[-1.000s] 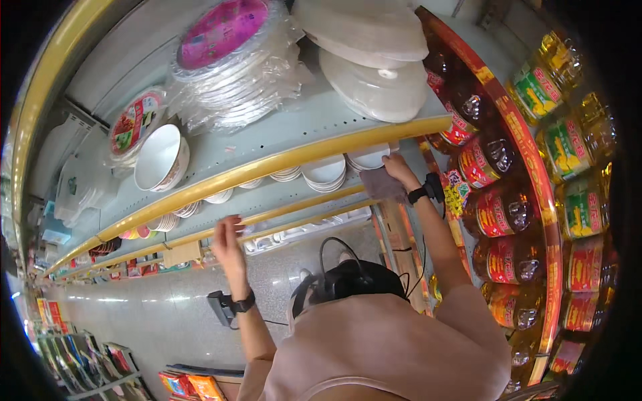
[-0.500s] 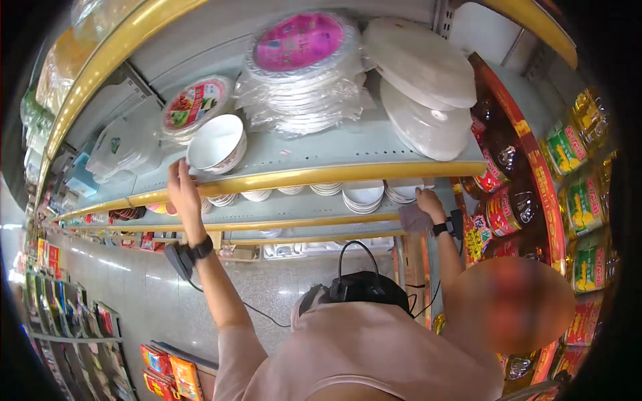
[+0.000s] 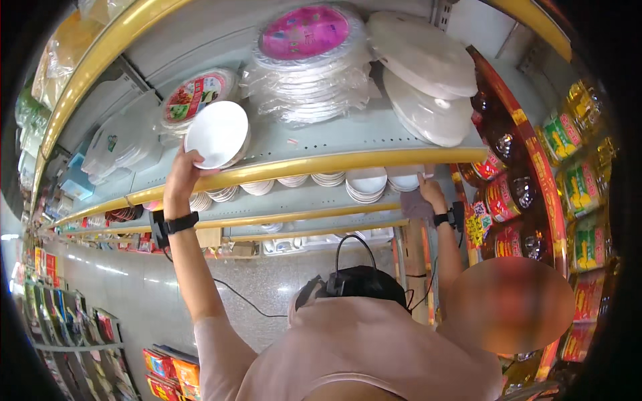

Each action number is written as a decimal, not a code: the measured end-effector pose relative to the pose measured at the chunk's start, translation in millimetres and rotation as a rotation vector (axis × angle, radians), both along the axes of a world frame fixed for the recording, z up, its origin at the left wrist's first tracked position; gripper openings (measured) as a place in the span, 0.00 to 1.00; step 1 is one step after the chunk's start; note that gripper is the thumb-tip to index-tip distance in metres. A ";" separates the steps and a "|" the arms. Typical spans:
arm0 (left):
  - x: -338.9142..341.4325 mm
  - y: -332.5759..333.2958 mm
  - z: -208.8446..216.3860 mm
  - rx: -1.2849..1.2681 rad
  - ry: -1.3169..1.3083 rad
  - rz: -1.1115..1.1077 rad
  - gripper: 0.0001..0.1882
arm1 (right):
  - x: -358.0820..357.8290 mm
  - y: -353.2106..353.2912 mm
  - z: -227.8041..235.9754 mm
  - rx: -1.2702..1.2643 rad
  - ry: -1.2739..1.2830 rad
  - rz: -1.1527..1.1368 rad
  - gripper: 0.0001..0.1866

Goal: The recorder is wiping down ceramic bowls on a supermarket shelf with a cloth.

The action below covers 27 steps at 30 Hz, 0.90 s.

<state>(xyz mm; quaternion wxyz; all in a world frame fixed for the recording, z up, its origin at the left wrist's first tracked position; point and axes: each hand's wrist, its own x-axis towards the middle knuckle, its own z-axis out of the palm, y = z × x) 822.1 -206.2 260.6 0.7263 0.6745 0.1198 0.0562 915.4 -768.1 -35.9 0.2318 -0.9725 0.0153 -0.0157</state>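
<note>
My left hand [image 3: 182, 175] grips the near left rim of a white bowl [image 3: 218, 136] on the upper shelf. Its thumb lies at the rim and the bowl tips toward me, its white inside showing. Lower down on the right, my right hand [image 3: 433, 194] holds a greyish-purple cloth [image 3: 416, 204], fingers bent at the shelf below. Just beside those fingers sit stacked white dishes [image 3: 404, 180], partly hidden by the shelf edge. Another stack of white bowls [image 3: 366, 185] stands to their left. Behind the gripped bowl lies a wrapped stack of round plates [image 3: 195, 99] with a red and green label.
A tall wrapped plate stack [image 3: 304, 67] with a pink label and large white oval plates [image 3: 424, 57] fill the upper shelf. Its gold front edge [image 3: 321, 164] runs between my hands. Oil bottles [image 3: 511, 194] stand at right. A cable [image 3: 247, 301] hangs from my left wrist.
My left hand has gone from open beside the bowl to gripping its rim, and the bowl has tilted toward me. My right hand has stayed at the lower dishes with the cloth, shifting slightly.
</note>
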 end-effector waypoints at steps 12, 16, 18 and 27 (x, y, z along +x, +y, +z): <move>-156.0 -44.8 -50.9 -0.370 0.047 0.267 0.28 | -153.9 23.9 122.8 1.116 0.234 -0.283 0.20; -166.9 -73.0 -118.3 -0.483 0.252 0.189 0.24 | -180.7 75.2 143.5 1.251 0.151 -0.152 0.14; -160.8 -80.2 -143.3 -0.512 0.304 0.130 0.22 | -178.6 112.4 158.5 1.250 0.122 0.001 0.12; -149.6 -72.3 -164.5 -0.061 0.095 -0.173 0.30 | -151.8 277.7 166.2 0.517 -0.297 0.849 0.22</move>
